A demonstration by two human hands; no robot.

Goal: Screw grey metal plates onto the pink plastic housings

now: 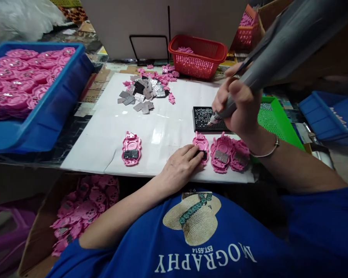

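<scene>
My right hand (239,104) is wrapped round a grey power screwdriver (278,58). The tool's tip points down over a black perforated tray (201,119) of small metal screws. On the white work surface, my left hand (181,166) holds a pink plastic shell (201,141), its fingers on the shell's left edge and on the black plate (202,155) inside. Two more pink shells (221,154) with grey plates lie just to the right, overlapping. Farther left, apart from both hands, is a single pink shell (131,144) with a black plate.
Loose metal plates (145,92) and small pink parts are heaped at the back. A red basket (198,58) stands behind them. A blue bin (60,92) of pink shells is at left, a green tray (281,119) at right. Below the table edge sits a box of pink shells (87,204).
</scene>
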